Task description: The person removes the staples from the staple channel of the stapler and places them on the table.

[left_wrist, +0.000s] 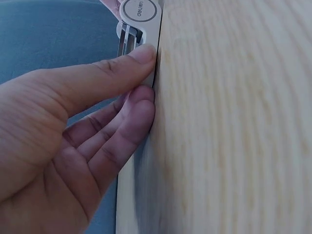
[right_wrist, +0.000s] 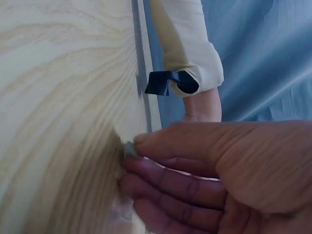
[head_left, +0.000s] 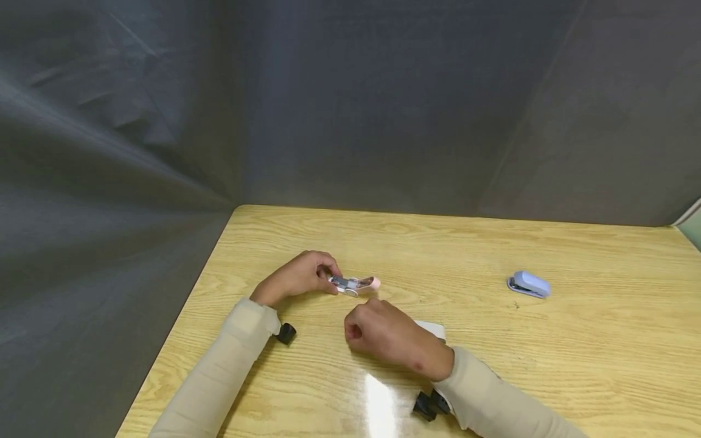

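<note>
A small white and pink stapler [head_left: 350,285] lies with its top swung open on the wooden table. My left hand [head_left: 306,274] pinches its near end between thumb and fingers. In the left wrist view, the stapler's round hinge disc [left_wrist: 140,9] and metal rail show past the thumb. My right hand [head_left: 386,331] is just in front of the stapler, close over the tabletop, its fingers curled. Between that thumb and forefinger sits a small grey piece [right_wrist: 130,149], mostly hidden by the fingertips; I cannot tell its kind.
A light blue stapler [head_left: 529,284] stands farther right on the table [head_left: 602,340]. Partly behind my right wrist lies a flat white object [head_left: 431,329]. Dark sheeting [head_left: 383,109] hangs along the back and left edges. Black camera mounts [head_left: 286,333] hang from both sleeves.
</note>
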Demonstrator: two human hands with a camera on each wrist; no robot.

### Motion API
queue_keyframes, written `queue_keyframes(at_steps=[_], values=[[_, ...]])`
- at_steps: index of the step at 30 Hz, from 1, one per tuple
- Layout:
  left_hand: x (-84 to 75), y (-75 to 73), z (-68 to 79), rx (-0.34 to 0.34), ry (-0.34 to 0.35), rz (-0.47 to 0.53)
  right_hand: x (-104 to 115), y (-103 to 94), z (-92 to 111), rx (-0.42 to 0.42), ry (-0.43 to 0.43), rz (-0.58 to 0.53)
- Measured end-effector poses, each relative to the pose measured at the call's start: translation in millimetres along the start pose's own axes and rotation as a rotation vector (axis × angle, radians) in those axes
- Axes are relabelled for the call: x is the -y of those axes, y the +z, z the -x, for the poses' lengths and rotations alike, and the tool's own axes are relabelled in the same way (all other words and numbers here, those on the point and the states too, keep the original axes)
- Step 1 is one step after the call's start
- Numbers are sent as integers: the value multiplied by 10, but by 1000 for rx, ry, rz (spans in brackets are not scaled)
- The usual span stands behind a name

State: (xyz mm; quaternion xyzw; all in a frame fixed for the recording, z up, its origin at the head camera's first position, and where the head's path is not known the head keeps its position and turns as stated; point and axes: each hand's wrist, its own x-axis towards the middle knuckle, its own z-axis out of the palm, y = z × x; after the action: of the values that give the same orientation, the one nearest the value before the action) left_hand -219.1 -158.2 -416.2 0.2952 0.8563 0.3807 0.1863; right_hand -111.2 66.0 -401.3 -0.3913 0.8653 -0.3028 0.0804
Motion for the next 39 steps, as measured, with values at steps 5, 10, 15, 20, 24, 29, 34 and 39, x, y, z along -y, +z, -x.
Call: queue_keyframes(at_steps=[5,10,15,20,24,29,34,39], values=[[-5,-18,14,14,5,-42,-21,-10,33,20,35,22],[19,-25,33,14,15,-58,2,-18,48,23,36,87],[33,-12,37,6,26,-63,32,-30,54,13,20,142],[38,-1,36,0,27,-70,35,-55,58,25,15,151],[37,0,35,3,25,-73,18,-64,50,34,24,175],[27,-3,41,5,24,-73,7,-67,37,43,20,215],[20,1,41,5,26,-75,-9,-70,34,77,16,185],[21,1,44,3,31,-78,-17,-62,27,79,17,166]])
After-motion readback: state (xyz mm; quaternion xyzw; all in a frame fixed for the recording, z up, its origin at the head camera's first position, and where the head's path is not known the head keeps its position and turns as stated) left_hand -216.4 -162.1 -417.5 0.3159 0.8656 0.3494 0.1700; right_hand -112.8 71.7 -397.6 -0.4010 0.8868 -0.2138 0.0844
